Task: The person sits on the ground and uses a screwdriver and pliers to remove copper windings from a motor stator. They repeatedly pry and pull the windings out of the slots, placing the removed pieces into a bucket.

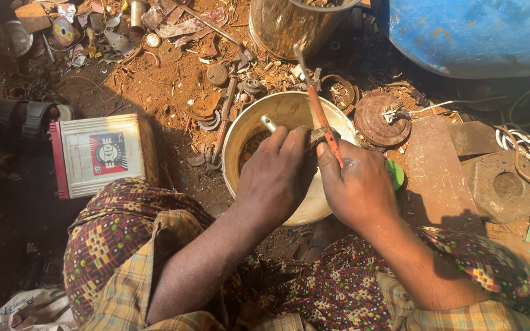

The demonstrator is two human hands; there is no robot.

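My left hand (275, 178) is closed around a small metal part (268, 123) whose pale end sticks out above the fingers, over a cream plastic bucket (289, 110). My right hand (358, 187) grips an orange-handled screwdriver (316, 101), its shaft pointing up and away. The tool's lower end meets the part between both hands. What lies inside the bucket is mostly hidden by my hands.
A white and red battery box (102, 153) sits on the dirt at left. A shiny metal drum (289, 24) and a blue barrel (473, 34) stand behind. Rusty discs (380, 119), a flat rusty plate (437, 171), wires (522, 144) and scrap litter the ground.
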